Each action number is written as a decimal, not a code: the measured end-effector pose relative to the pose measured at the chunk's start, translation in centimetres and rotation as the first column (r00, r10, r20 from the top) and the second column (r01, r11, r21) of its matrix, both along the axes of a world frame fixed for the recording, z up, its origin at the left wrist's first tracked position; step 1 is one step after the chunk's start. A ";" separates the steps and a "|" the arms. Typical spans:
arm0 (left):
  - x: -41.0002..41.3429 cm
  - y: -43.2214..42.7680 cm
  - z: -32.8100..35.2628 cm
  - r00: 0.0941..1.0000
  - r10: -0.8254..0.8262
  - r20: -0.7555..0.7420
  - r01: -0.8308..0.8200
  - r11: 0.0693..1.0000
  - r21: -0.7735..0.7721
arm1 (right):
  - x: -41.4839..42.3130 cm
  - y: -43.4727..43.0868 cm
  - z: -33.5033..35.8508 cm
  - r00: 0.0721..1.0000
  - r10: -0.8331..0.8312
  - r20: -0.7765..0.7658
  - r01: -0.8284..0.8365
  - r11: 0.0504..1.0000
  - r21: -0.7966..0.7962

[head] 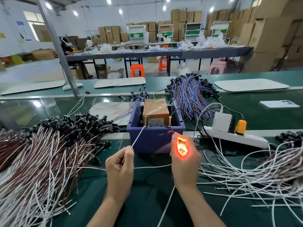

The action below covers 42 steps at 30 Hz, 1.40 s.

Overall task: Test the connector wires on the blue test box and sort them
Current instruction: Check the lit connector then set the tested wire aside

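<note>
Cartons are stacked along the far wall of the workshop, and the green bench (147, 202) in front is thick with wire. The blue box (155, 141) sits in the middle of it, just beyond both hands, with an orange unit (155, 108) inside and two screws standing at its near rim.

The left hand (119, 163) pinches the white lead (138, 136) of the wire under test, and the lead's tip reaches the left screw (145, 119). The right hand (185, 156) is curled round the wire's head (182, 145), which glows orange-red through the fingers. A thin brown lead runs from that hand up to the right screw (170, 119).

The glow suggests that this wire passes. To do the step well, press each bare tip squarely on its own screw, keep the two tips from touching each other, and watch that the glow is steady, not flickering.

I cannot tell which heap takes good ones: the left pile (49, 145) with black heads, the right pile (262, 169) of white leads, or the blue-and-brown bundle (191, 94) behind the box.

A power strip (234, 137) with a white adapter (222, 122) lies just right of the box. The adapter's cable (199, 122) arcs down close to the right hand and could snag. Loose strands cross the bench under both wrists. A phone (278, 104) lies well apart at the back right.
</note>
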<state>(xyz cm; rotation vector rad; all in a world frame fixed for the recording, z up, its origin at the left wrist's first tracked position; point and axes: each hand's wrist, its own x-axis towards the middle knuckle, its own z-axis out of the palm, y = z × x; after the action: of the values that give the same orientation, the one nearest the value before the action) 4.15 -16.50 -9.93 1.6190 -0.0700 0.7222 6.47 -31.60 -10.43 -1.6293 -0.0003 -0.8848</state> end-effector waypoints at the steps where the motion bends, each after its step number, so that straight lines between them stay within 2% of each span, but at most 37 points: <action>1: 0.0 0.0 0.0 1.000 -0.002 -0.001 0.002 1.000 -0.005 | 0.0 0.0 0.1 1.000 0.002 0.002 -0.002 1.000 -0.001; 11: 0.2 0.3 -0.1 1.000 0.020 0.011 -0.019 0.998 -0.053 | 0.2 0.1 -0.5 0.999 0.039 -0.024 -0.037 0.998 0.052; 19: 1.5 1.1 -0.4 0.961 0.251 -0.114 -0.271 0.938 -0.217 | -0.8 -0.5 -0.3 0.986 0.120 -0.113 -0.104 0.984 0.142; 21: 1.7 1.4 -0.7 0.917 0.355 -0.182 -0.377 0.920 -0.104 | -1.2 -0.6 -0.1 0.979 0.141 -0.146 -0.113 0.977 0.183; 23: 1.6 1.6 -0.7 0.859 0.482 -0.173 -0.478 0.876 0.063 | -1.6 -0.7 0.2 0.974 0.157 -0.161 -0.115 0.963 0.245; 25: 1.1 1.6 -0.2 0.838 0.539 -0.079 -0.516 0.832 0.201 | -2.0 -0.9 0.7 0.972 0.171 -0.164 -0.111 0.940 0.323; 26: 0.8 1.6 -0.1 0.842 0.540 0.014 -0.522 0.807 0.277 | -2.1 -1.1 1.0 0.972 0.171 -0.161 -0.105 0.929 0.354; 27: 0.5 1.4 0.0 0.850 0.508 0.142 -0.521 0.767 0.374 | -2.3 -1.3 1.3 0.974 0.165 -0.157 -0.096 0.923 0.373; 29: -0.1 0.3 0.0 0.882 0.316 0.351 -0.469 0.665 0.581 | -2.7 -1.7 2.1 0.975 0.169 -0.144 -0.097 0.908 0.408; 31: -0.8 -1.8 0.6 0.912 0.051 0.406 -0.354 0.597 0.720 | -3.2 -2.1 3.5 0.971 0.216 -0.104 -0.138 0.857 0.497; 33: -1.4 -4.3 1.0 0.908 -0.171 0.383 -0.245 0.524 0.816 | -3.6 -2.8 5.0 0.971 0.234 -0.054 -0.158 0.788 0.595; 35: -1.9 -6.5 1.3 0.903 -0.293 0.314 -0.159 0.451 0.878 | -4.0 -3.9 6.5 0.973 0.233 -0.001 -0.171 0.717 0.676; 40: -2.5 -10.2 3.2 0.885 -0.441 0.148 0.039 0.388 0.921 | -4.7 -9.1 9.8 0.981 0.147 0.125 -0.186 0.537 0.823; 42: -2.4 -11.2 4.0 0.887 -0.452 0.098 0.108 0.408 0.906 | -4.9 -11.8 10.6 0.980 0.097 0.174 -0.199 0.468 0.861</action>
<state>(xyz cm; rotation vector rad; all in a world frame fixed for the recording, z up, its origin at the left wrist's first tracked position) 1.74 -27.73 -5.90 2.3739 -1.1546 0.7094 1.61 -43.39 0.19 -0.5722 0.2128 -0.6400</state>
